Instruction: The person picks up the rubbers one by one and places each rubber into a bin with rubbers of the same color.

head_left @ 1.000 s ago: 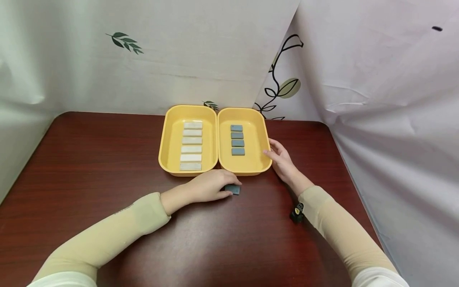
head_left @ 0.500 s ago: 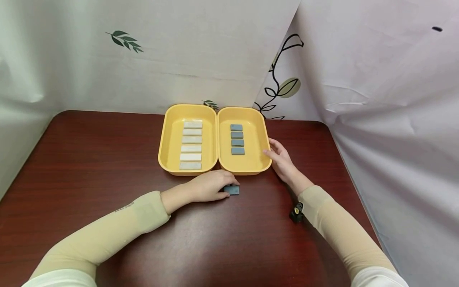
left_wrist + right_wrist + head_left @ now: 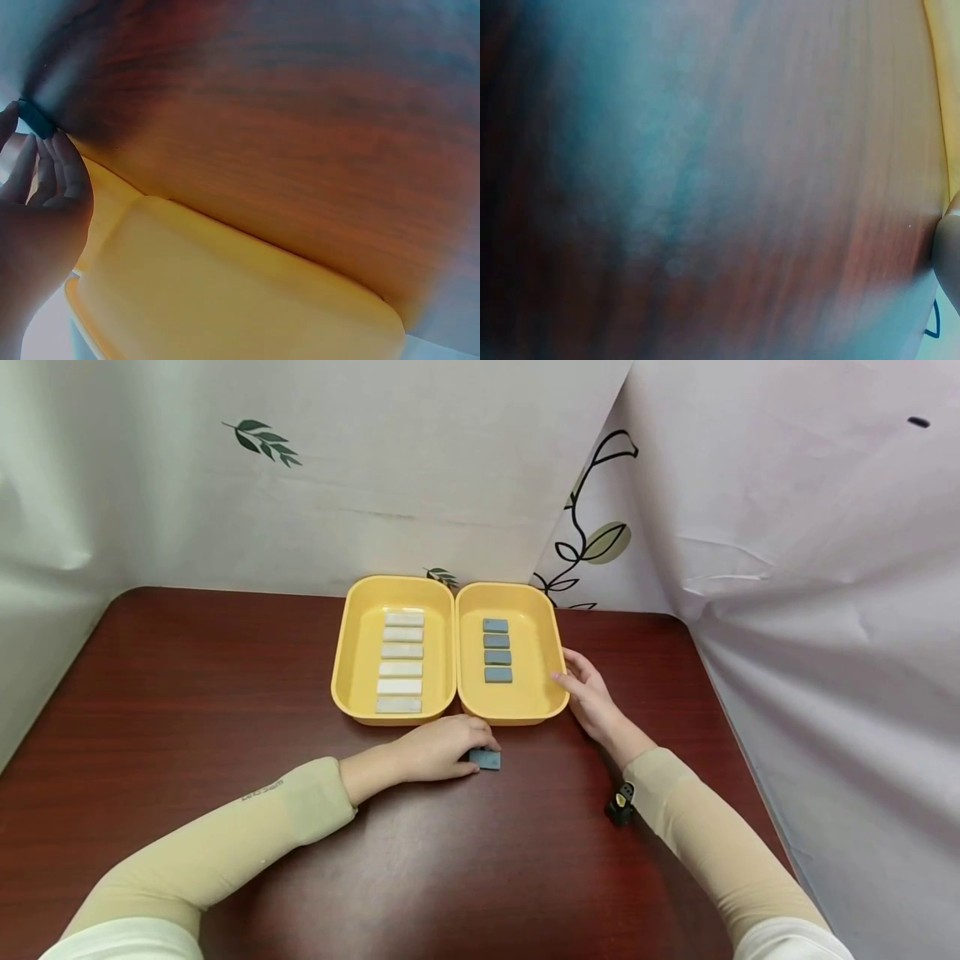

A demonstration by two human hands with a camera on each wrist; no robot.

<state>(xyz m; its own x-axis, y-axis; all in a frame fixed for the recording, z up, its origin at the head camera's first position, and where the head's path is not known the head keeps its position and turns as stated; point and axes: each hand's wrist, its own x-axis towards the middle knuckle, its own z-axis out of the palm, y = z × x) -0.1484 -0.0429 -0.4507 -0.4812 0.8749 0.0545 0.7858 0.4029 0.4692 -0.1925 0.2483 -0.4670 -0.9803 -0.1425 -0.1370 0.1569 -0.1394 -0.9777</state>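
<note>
In front of two yellow trays, my left hand pinches a small blue-grey rectangular block between thumb and fingertips, low over the table. The left wrist view shows the same block at the tips of the thumb and fingers. My right hand grips the right wall of the right yellow tray, thumb inside the rim and the other fingers outside. Several blue-grey blocks form a column in that tray. Adjoining it, the left yellow tray holds a column of several whitish blocks.
Both trays stand side by side near the back edge of the dark red-brown wooden table. A pale curtain with leaf prints hangs behind and at the sides. A small black device sits by the right wrist.
My left hand and the block have shifted very slightly left from a second ago. The right hand keeps its grip on the tray, and the blocks in both trays look the same.
</note>
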